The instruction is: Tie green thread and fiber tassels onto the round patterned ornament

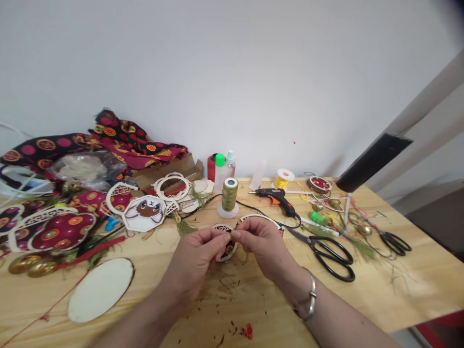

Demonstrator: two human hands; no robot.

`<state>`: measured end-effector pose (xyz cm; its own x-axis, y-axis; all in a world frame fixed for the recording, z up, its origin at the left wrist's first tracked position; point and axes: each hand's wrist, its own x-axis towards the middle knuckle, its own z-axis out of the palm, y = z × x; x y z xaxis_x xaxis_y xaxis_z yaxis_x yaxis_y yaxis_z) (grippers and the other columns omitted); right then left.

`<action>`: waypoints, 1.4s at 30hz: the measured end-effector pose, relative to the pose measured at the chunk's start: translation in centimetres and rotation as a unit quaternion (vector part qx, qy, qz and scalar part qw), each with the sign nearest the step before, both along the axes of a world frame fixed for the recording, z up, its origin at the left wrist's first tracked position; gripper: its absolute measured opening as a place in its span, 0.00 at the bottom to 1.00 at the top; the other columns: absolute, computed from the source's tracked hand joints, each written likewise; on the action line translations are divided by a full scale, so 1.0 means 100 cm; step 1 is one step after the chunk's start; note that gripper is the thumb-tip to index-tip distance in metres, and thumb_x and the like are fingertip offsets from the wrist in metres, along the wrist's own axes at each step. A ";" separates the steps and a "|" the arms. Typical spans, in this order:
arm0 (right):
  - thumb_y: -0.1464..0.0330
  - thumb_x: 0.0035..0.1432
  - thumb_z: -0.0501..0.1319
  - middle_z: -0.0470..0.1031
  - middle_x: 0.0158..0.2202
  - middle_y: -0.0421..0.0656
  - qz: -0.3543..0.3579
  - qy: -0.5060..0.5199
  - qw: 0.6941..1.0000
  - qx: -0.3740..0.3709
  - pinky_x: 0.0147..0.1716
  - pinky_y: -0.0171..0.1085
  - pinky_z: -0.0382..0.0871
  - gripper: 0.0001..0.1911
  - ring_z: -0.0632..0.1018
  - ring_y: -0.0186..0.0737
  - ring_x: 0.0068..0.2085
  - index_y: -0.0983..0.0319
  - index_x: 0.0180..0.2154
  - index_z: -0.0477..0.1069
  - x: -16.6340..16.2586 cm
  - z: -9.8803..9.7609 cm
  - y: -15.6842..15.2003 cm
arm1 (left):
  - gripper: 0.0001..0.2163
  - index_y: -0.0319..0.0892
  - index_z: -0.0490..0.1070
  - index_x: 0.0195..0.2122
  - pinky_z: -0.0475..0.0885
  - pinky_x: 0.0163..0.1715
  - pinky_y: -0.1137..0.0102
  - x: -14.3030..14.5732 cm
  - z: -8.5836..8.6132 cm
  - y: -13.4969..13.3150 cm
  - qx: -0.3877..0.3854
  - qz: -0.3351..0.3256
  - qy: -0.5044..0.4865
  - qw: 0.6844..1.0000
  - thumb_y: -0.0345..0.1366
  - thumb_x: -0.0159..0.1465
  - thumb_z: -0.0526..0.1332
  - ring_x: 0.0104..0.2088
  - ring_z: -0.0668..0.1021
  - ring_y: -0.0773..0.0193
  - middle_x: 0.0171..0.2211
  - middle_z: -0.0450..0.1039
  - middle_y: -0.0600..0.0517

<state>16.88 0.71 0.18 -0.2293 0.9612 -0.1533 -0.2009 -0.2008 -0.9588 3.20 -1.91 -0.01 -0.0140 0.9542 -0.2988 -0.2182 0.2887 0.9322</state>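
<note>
My left hand (195, 258) and my right hand (263, 244) meet over the middle of the wooden table (398, 290), fingertips pinched together. Between them they hold a small round wooden ornament (227, 249) with a dark patterned centre, and a thin thread seems to be pinched at the point where the fingers meet. A silver bracelet (310, 297) circles my right wrist. Just behind the hands stands a spool of olive-green thread (229, 194) on a white base.
Large black scissors (331, 251) lie right of my hands, smaller scissors (393, 240) further right. A black-orange glue gun (277, 198), yellow cord spool (282, 179) and glue bottles (222, 171) stand behind. Patterned fabric (119, 140), wooden ornaments and an oval wooden plaque (99, 289) crowd the left.
</note>
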 end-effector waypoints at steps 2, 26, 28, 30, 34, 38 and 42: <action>0.69 0.41 0.65 0.65 0.16 0.34 0.000 -0.017 1.000 0.010 0.18 0.29 0.54 0.07 0.61 0.26 0.18 0.65 0.20 0.69 0.000 0.000 0.000 | 0.08 0.38 0.73 0.21 0.56 0.21 0.76 0.000 0.000 0.000 0.000 -0.002 0.008 1.000 0.38 0.50 0.65 0.20 0.61 0.72 0.15 0.61 0.59; 0.73 0.50 0.58 0.71 0.23 0.39 0.145 -0.223 0.958 0.110 0.27 0.32 0.61 0.05 0.68 0.32 0.26 0.64 0.25 0.72 0.007 0.007 -0.004 | 0.06 0.42 0.78 0.24 0.68 0.36 0.74 -0.011 0.003 0.003 0.152 0.005 0.187 0.970 0.38 0.52 0.65 0.52 0.65 0.55 0.43 0.67 0.46; 0.74 0.50 0.58 0.71 0.22 0.38 0.151 -0.248 0.944 0.154 0.27 0.32 0.60 0.06 0.68 0.32 0.26 0.63 0.24 0.72 0.007 0.007 -0.005 | 0.05 0.41 0.77 0.22 0.67 0.36 0.74 -0.010 0.003 0.002 0.121 0.012 0.153 0.981 0.37 0.50 0.65 0.51 0.66 0.56 0.43 0.67 0.47; 0.74 0.50 0.58 0.71 0.23 0.38 0.153 -0.273 0.931 0.190 0.27 0.32 0.60 0.06 0.67 0.32 0.26 0.63 0.24 0.72 0.007 0.007 -0.005 | 0.05 0.40 0.77 0.20 0.67 0.34 0.74 -0.009 0.003 0.003 0.074 0.027 0.101 0.992 0.36 0.48 0.66 0.47 0.69 0.57 0.42 0.68 0.48; 0.74 0.48 0.59 0.69 0.20 0.37 0.148 -0.241 0.950 0.132 0.25 0.30 0.58 0.06 0.66 0.31 0.24 0.63 0.22 0.70 0.007 0.008 -0.002 | 0.07 0.38 0.76 0.22 0.65 0.24 0.75 -0.008 0.004 0.005 0.009 0.002 0.044 0.999 0.37 0.48 0.67 0.30 0.73 0.66 0.38 0.70 0.49; 0.71 0.47 0.60 0.65 0.19 0.36 0.103 -0.156 0.980 0.074 0.23 0.30 0.56 0.06 0.63 0.29 0.22 0.64 0.21 0.68 0.007 0.007 0.003 | 0.14 0.42 0.77 0.37 0.65 0.22 0.74 -0.011 0.004 0.007 -0.001 -0.030 0.056 0.998 0.44 0.53 0.63 0.28 0.74 0.64 0.33 0.74 0.49; 0.68 0.46 0.62 0.63 0.18 0.35 0.076 -0.107 0.989 0.069 0.23 0.30 0.56 0.07 0.61 0.28 0.22 0.65 0.22 0.68 0.010 0.005 0.007 | 0.11 0.44 0.78 0.34 0.69 0.33 0.71 -0.016 0.007 0.009 0.109 -0.036 0.180 0.977 0.43 0.54 0.63 0.42 0.74 0.57 0.47 0.70 0.47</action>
